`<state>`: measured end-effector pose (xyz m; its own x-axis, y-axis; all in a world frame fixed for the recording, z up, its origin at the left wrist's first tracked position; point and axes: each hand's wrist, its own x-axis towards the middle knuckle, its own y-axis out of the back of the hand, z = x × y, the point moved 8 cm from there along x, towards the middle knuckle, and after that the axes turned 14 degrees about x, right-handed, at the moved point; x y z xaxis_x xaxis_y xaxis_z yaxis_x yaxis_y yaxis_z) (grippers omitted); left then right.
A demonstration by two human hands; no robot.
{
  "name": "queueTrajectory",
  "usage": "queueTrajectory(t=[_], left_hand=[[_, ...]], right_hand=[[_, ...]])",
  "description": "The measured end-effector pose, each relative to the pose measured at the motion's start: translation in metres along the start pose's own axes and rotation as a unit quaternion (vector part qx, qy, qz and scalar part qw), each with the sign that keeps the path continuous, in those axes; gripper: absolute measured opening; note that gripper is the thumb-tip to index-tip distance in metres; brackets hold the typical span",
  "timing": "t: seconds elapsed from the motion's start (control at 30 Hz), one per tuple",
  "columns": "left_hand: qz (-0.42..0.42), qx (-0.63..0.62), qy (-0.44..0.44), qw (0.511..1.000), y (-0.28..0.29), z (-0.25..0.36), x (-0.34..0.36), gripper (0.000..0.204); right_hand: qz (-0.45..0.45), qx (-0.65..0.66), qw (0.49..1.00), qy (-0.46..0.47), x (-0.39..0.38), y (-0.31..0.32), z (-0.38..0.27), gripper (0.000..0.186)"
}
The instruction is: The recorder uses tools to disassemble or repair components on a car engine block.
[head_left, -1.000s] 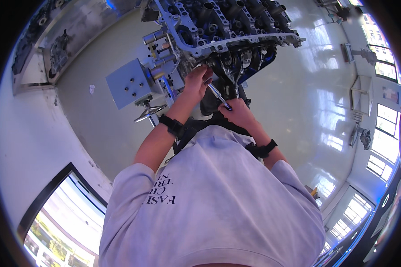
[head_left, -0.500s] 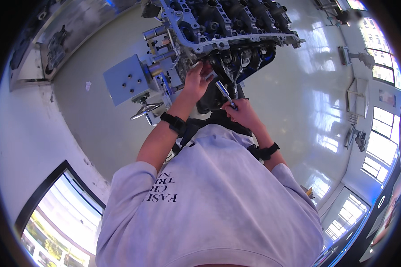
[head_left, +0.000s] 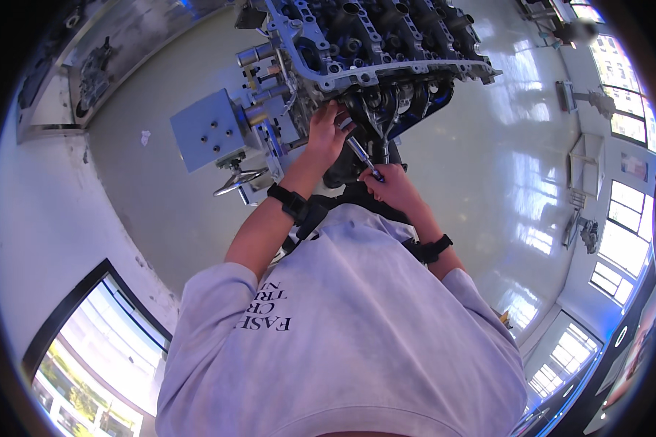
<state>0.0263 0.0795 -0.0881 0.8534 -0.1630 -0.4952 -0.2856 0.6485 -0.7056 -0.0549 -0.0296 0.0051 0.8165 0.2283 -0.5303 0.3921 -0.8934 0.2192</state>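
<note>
My left hand (head_left: 325,137) reaches up to the underside of the engine's cylinder head (head_left: 372,71), fingers bent and apart, their tips partly hidden beside the black exhaust manifold (head_left: 409,105). My right hand (head_left: 391,186), lower and farther right, is closed on a chrome socket tool (head_left: 359,152), which slants up and left toward my left hand. Left of my left hand are metal fittings and a grey box (head_left: 200,127) with several dark knobs.
A handwheel (head_left: 237,180) sits below the grey box. Pale floor (head_left: 508,153) surrounds the engine stand. A metal display bench (head_left: 95,73) with parts lines the upper left; a white rack (head_left: 584,164) stands along the right wall beside windows.
A second ago my left fingers were at the tool's upper end; they have since moved up to the engine, apart from it. My right hand still holds the tool, its angle slightly changed.
</note>
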Motion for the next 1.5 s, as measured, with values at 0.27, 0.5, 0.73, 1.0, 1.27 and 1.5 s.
queueTrajectory(t=[0.27,0.5,0.73,1.0,1.27,1.5], left_hand=[[0.021,0.043,0.017,0.999,0.006,0.001,-0.005,0.016],[0.052,0.008,0.05,0.997,0.01,-0.005,-0.005,0.013],[0.003,0.029,0.056,0.998,0.01,-0.005,-0.004,0.013],[-0.006,0.063,0.075,0.995,0.016,-0.008,-0.001,0.018],[0.015,0.048,0.069,0.996,0.015,-0.006,-0.004,0.016],[0.001,0.04,0.09,0.995,0.014,-0.003,-0.004,0.014]], right_hand=[[-0.008,-0.02,0.999,-0.024,0.003,-0.006,0.007,0.018],[-0.012,-0.005,1.0,-0.005,0.003,-0.008,0.007,0.018],[-0.007,-0.018,1.0,-0.024,0.002,-0.008,0.011,0.018],[-0.016,-0.01,0.999,-0.032,0.006,-0.011,0.015,0.019],[-0.01,0.009,0.999,-0.044,0.006,-0.011,0.02,0.018],[-0.028,0.018,0.999,-0.014,0.009,-0.014,0.018,0.018]])
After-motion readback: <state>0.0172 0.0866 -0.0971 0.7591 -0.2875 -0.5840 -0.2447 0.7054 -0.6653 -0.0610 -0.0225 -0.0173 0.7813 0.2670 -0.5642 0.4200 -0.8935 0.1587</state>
